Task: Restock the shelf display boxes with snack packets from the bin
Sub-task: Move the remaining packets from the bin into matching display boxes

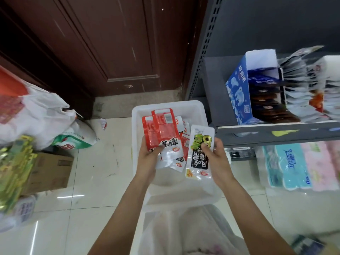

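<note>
A white plastic bin (139, 113) stands on the floor below me with a few red snack packets left inside. My left hand (149, 157) grips a fanned bunch of red-and-white packets (161, 133) above the bin. My right hand (216, 159) pinches a single white packet with green and black print (198, 155), thumb on its front. On the grey shelf (276, 135) to the right sits a blue display box (239, 96) holding dark packets, with a row of white packets (301, 85) beside it.
A dark wooden door (110, 43) is straight ahead. White sacks (42, 111), a cardboard box (51, 170) and green packets (14, 172) crowd the left floor. Tissue packs (294, 164) lie under the shelf. A thin plastic bag (193, 230) lies by my knees.
</note>
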Tool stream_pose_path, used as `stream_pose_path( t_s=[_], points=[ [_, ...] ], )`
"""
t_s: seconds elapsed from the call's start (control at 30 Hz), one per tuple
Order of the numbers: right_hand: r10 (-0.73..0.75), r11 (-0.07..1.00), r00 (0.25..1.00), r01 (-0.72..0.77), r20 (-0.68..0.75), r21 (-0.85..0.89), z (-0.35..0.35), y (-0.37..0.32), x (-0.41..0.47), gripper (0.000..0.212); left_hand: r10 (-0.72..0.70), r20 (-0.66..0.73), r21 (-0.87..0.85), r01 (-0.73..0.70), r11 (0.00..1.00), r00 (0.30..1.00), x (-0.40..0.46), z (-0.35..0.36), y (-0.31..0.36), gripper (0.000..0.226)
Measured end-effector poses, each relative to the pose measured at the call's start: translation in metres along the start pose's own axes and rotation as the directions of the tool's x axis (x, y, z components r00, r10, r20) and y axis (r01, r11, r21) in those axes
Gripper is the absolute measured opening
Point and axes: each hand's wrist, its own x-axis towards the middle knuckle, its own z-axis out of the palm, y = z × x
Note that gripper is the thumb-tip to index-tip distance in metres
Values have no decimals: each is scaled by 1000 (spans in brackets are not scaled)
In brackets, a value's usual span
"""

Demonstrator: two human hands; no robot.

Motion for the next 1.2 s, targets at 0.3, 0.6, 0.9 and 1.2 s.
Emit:
stream_pose_path(
  t_s=[0.3, 0.6, 0.9, 1.2],
  points=[
    [-83, 993, 977, 97, 195, -65, -38, -53, -23, 59, 82, 80, 8, -83, 997, 993, -22, 49, 33, 48],
    [-565, 751, 825, 524, 20, -403, -156, -130, -24, 24, 270, 86, 83, -277, 957, 959, -34, 149, 85, 54],
    [-772, 379, 619, 631, 145, -677, -263, -251, 37, 45, 342, 32, 22, -343, 939, 939, -25, 251, 90, 47],
    [-826, -279, 235, 619, 512, -734, -256, -303, 79, 27, 357, -58, 35, -355, 934, 932, -25, 286, 93, 49]
  ],
)
